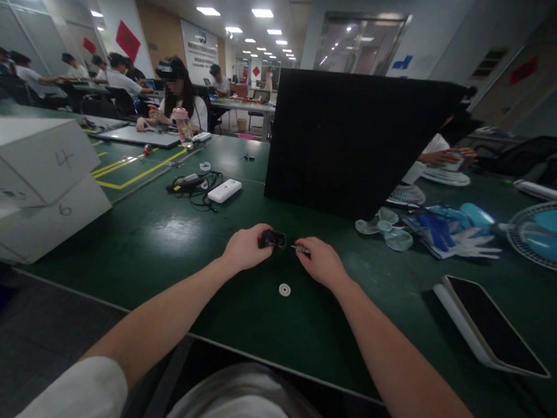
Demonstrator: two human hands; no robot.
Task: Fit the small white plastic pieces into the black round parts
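My left hand (246, 248) is closed around a small black part (274, 239) that looks like a hollow plastic housing. Just to its right, my right hand (319, 259) pinches a small, thin metal piece (300, 248), its tip pointing left toward the black part. A short gap separates the two pieces, and both hands are just above the green tabletop (231, 309). On the table below and between them lies a round white disc (284, 290) with a hole in its middle. The exact kinds of the held pieces are too small to tell.
A large black panel (343, 143) stands beyond my hands. White boxes (32, 181) are stacked at left. A white power bank (225, 190) and cables lie ahead. At right are clear fan blades (388, 229), gloves (456, 241), fan grilles (556, 233) and a phone (495, 324). Other people sit beyond.
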